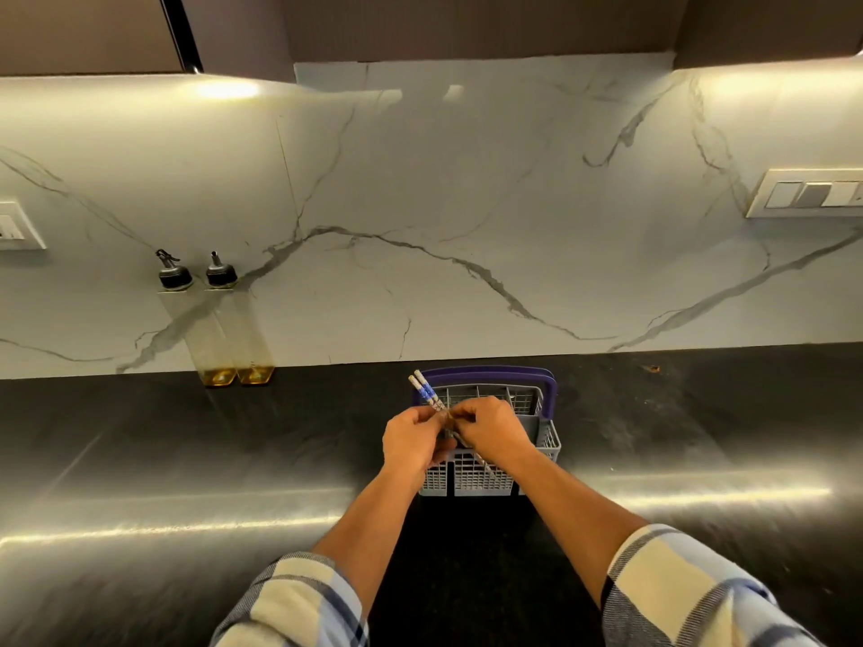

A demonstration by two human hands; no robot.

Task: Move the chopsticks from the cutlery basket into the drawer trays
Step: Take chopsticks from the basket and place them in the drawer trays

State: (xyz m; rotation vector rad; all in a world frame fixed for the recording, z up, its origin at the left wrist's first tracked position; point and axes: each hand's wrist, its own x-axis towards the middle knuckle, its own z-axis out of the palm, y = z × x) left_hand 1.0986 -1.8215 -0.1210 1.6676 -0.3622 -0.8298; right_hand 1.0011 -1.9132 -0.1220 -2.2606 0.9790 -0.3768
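A pair of chopsticks [426,391], white with blue patterned tops, is held tilted over the near-left part of the grey cutlery basket [537,415], the tops pointing up and left. The left hand [411,441] and right hand [492,429] meet around the shafts, both pinching them, apparently to gather the pair together. The basket, with a purple handle [548,382], stands on the dark countertop [187,441]. No drawer is visible. Two oil bottles [233,329] stand against the marble backsplash [467,203].
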